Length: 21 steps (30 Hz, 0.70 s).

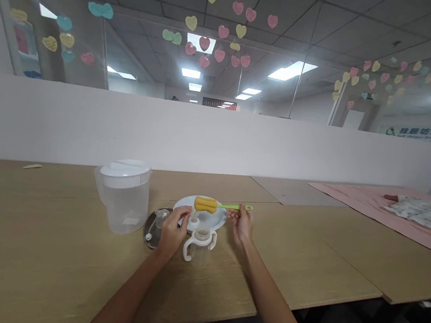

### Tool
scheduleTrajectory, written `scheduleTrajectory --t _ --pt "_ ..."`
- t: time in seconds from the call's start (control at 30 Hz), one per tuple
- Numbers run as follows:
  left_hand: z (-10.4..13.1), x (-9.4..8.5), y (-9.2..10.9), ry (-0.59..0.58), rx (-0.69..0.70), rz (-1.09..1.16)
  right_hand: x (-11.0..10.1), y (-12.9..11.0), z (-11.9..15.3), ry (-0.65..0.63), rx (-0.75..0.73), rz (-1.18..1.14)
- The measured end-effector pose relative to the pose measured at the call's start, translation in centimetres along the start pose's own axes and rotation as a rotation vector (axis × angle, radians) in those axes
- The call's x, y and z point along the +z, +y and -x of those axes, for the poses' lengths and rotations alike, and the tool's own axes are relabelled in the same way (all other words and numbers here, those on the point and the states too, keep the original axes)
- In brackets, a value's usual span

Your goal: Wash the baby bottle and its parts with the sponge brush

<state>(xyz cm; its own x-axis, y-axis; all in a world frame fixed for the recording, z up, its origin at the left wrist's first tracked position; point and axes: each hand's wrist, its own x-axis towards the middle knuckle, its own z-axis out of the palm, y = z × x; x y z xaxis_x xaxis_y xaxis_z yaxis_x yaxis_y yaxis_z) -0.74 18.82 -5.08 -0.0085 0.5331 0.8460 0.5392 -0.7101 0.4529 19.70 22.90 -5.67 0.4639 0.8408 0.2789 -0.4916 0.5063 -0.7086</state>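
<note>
My right hand (242, 225) grips the light green handle of a bottle brush (206, 204). The brush's yellow sponge head points left, over a white plate (220, 218). Left of it, my left hand (173, 230) is closed in a pinch at a small white and clear bottle part (193, 223); the exact kind is too small to tell. Just in front stands a clear baby bottle (200, 251) with two white handles, its mouth uncovered. Partly behind my left hand lies a round metal dish (149, 223) with a clear cap (161, 218) and a small white piece in it.
A clear plastic pitcher (125, 207) with a white lid stands on the wooden table (45, 244), left of the dish. Pink cloth (340, 193) with a patterned garment (422, 212) covers the far right. A white wall and window rise behind; the table's front edge is near my arms.
</note>
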Motion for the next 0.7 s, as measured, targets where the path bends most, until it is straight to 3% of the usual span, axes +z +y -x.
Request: scheduleTrajectory --t 0.37,0.7 --pt "-0.2 -0.1 -0.6 -0.007 0.111 -0.013 0.3 0.2 0.2 -0.022 0.028 0.011" --pt "-1.1 -1.0 -1.3 0.089 -0.094 -0.173 -0.3 1.0 -0.3 -0.063 0.102 0.023"
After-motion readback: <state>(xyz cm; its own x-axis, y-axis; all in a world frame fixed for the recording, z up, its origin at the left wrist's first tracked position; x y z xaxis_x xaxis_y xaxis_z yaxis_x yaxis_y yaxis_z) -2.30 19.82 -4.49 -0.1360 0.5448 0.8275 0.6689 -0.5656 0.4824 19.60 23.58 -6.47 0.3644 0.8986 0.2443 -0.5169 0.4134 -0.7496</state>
